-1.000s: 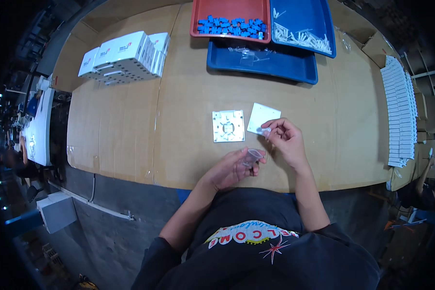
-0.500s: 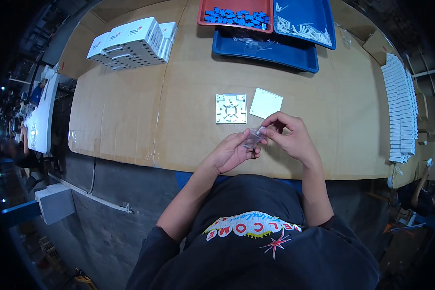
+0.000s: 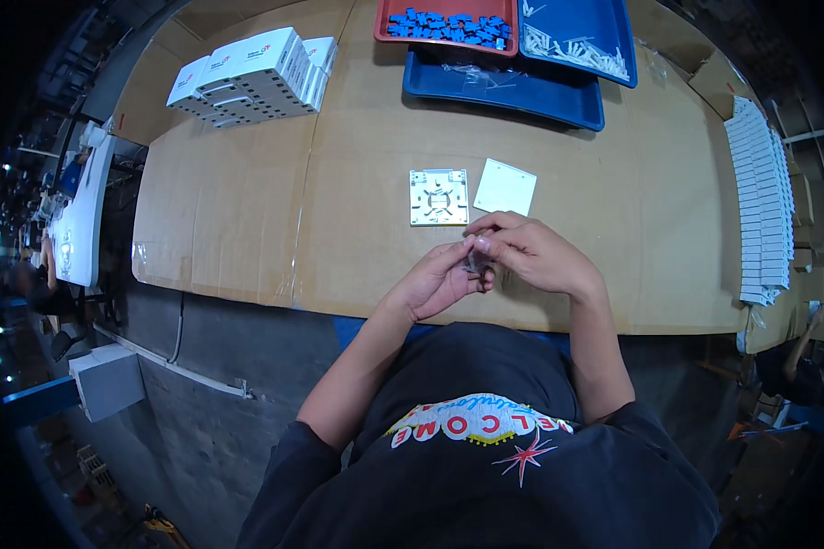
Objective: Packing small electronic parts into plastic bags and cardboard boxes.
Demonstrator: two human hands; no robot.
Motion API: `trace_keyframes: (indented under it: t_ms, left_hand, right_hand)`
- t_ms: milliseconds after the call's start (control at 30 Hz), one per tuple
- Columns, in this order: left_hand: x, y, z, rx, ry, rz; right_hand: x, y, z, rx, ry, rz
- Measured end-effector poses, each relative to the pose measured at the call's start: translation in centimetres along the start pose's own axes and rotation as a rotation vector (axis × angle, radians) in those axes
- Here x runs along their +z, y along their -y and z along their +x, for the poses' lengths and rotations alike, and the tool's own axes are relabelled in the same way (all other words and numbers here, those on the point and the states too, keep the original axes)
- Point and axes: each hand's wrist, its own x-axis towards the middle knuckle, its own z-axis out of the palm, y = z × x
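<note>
A small clear plastic bag (image 3: 475, 263) is pinched in my left hand (image 3: 436, 282), close to the table's near edge. My right hand (image 3: 542, 255) meets it there, thumb and fingers closed at the bag's top; whatever lies between those fingertips is mostly hidden. Just beyond my hands, a square white plastic box base (image 3: 439, 198) lies with its inside up, showing a round cross-shaped middle. To its right rests a flat white square cover (image 3: 506, 187), slightly turned, apart from the base.
At the back stand a red tray (image 3: 403, 37) of blue clips, a blue tray (image 3: 628, 80) of white sticks, and a lower blue tray (image 3: 558, 115) with clear bags. White boxes (image 3: 256, 73) are stacked back left; white plates (image 3: 762, 201) line the right edge.
My right hand has moved left and closed in against my left fingertips, covering more of the bag. The small white piece seen earlier at the right fingertips is now mostly hidden.
</note>
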Motion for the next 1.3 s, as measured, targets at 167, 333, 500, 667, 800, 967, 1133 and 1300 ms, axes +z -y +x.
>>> trace_keyframes:
  t_ms: [167,333,500,667,800,967,1133,1300]
  left_hand:
    - [-0.5,0.1,0.3,0.002,-0.007,0.006]
    - [-1.4,0.6,0.8,0.0,0.064,-0.06]
    - [-0.7,0.1,-0.1,0.013,0.009,0.024]
    - [0.4,-0.2,0.4,-0.059,0.03,0.005]
    - [0.7,-0.5,0.0,-0.078,-0.023,0.001]
    - [0.1,-0.4,0.1,-0.08,0.01,0.006]
    - [0.7,-0.5,0.4,-0.069,0.029,0.031]
    - [1.3,-0.6,0.1,-0.068,0.001,0.023]
  right_hand:
    - [0.2,-0.1,0.6,0.029,0.079,-0.027]
    - [0.1,-0.4,0.5,-0.05,0.028,0.081]
    - [-0.5,1.0,0.8,0.105,0.195,0.135]
    - [-6.5,-2.0,1.7,-0.094,-0.027,0.064]
    - [-13.8,-1.8,5.8,0.037,-0.495,-0.166]
    - [-21.8,-4.2,12.4,-0.041,-0.715,-0.393]
    - [-25.3,-6.8,17.1,0.104,-0.672,-0.607]
    - [-25.4,-6.2,18.6,0.244,-0.608,-0.751]
